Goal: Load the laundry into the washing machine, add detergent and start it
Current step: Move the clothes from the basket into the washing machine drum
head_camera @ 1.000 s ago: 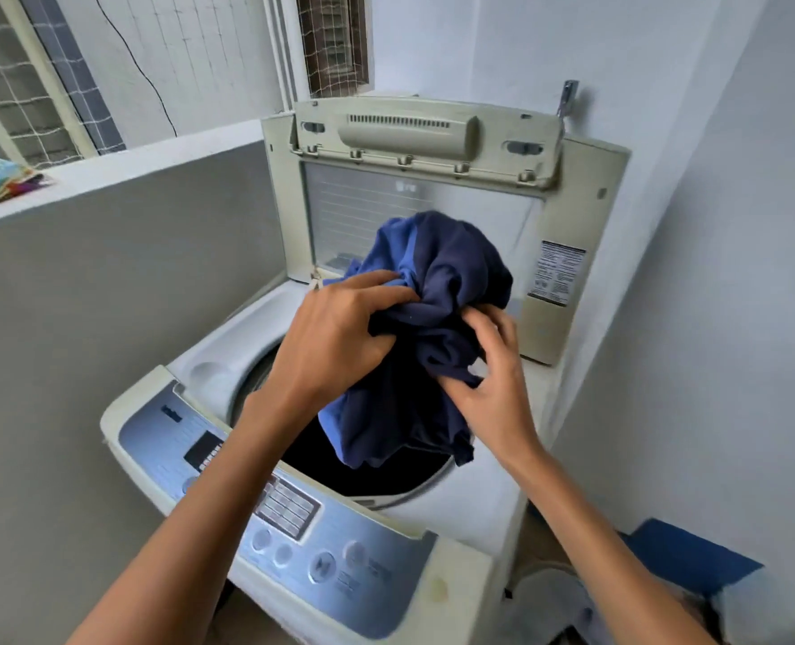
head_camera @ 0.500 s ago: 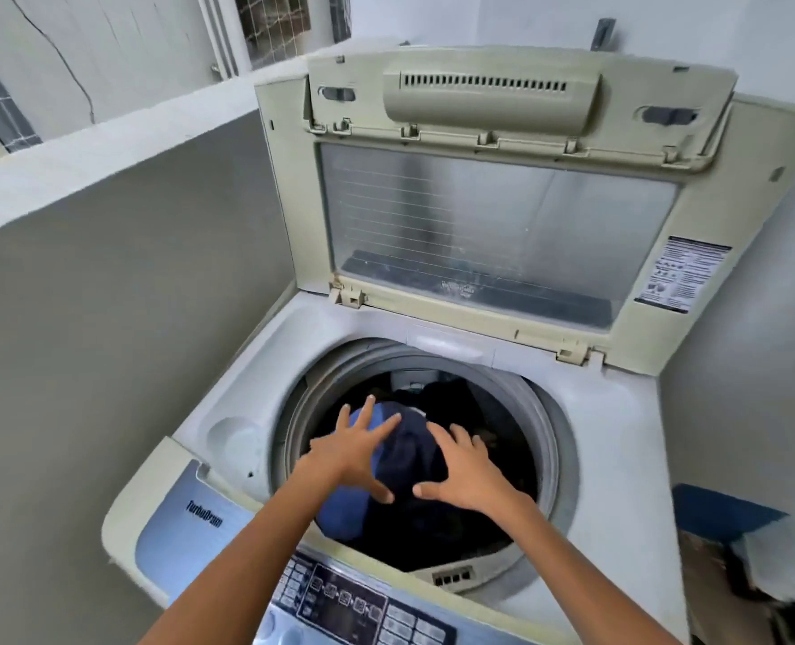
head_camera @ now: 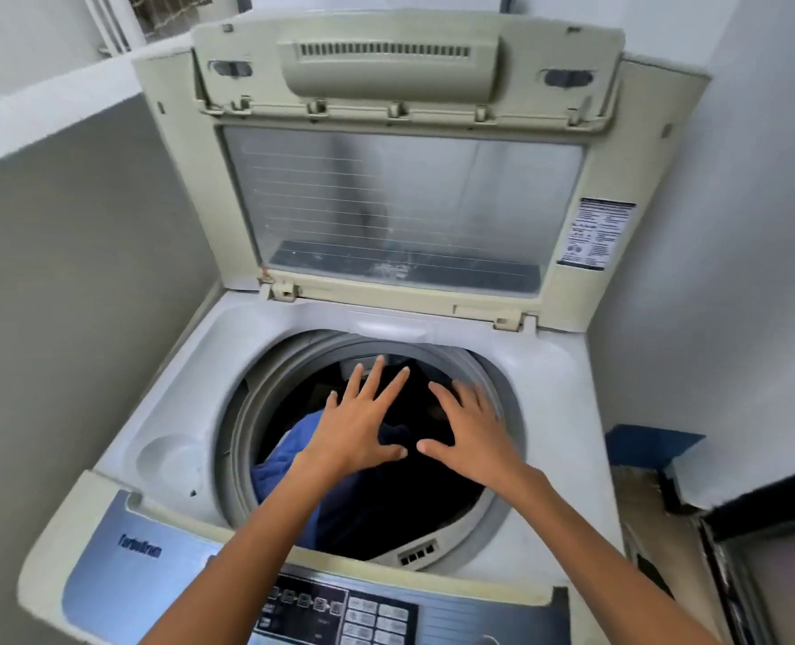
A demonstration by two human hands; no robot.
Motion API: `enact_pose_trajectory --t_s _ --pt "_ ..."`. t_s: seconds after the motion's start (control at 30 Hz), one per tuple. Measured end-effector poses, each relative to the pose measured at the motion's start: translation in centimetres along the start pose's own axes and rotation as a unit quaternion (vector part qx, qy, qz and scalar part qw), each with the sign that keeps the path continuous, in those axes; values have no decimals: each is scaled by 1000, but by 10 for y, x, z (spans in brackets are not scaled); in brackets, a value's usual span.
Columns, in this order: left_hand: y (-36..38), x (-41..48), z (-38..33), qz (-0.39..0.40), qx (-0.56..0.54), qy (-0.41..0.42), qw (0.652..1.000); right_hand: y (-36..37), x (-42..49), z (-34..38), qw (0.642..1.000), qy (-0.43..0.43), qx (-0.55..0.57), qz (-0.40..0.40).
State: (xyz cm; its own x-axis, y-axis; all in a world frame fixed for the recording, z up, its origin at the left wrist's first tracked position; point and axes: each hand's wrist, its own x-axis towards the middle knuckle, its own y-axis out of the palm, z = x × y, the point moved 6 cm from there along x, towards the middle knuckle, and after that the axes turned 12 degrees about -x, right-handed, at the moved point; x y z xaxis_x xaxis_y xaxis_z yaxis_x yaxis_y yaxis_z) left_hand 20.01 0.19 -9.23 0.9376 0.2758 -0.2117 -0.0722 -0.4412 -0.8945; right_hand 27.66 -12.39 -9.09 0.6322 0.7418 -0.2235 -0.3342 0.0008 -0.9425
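A white top-loading washing machine point(head_camera: 568, 384) stands in front of me with its lid point(head_camera: 400, 179) raised upright. Dark navy and blue laundry point(head_camera: 284, 453) lies inside the round drum. My left hand point(head_camera: 363, 421) hovers over the drum opening with its fingers spread and straight, holding nothing. My right hand point(head_camera: 470, 430) is beside it, also flat with spread fingers, over the dark clothes. I cannot tell whether the palms touch the fabric. The blue control panel point(head_camera: 339, 607) with its buttons runs along the machine's near edge under my forearms.
A grey half wall point(head_camera: 60, 295) closes off the left side and a white wall point(head_camera: 735, 225) the right. On the floor at the right sit a blue object point(head_camera: 647, 446) and a dark-framed item point(head_camera: 768, 551). A recessed detergent well point(head_camera: 172, 458) sits left of the drum.
One second ago both hands gripped the bundled navy garment above the drum. They have let go of it; it now lies in the drum and both hands are flat and spread above it.
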Motion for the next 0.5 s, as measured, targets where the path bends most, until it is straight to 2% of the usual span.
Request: enact_pose_trajectory --t_s 0.13,0.3,0.5 --pt "-1 6 -56 -56 3 50 997 -28 -28 -35 997 10 -29 -69" --pt "15 13 -139 -80 -61 102 990 -52 -74 -100 986 17 58 -155" --pt "48 24 -263 -80 -83 149 982 -46 -129 -203 978 52 130 -153"
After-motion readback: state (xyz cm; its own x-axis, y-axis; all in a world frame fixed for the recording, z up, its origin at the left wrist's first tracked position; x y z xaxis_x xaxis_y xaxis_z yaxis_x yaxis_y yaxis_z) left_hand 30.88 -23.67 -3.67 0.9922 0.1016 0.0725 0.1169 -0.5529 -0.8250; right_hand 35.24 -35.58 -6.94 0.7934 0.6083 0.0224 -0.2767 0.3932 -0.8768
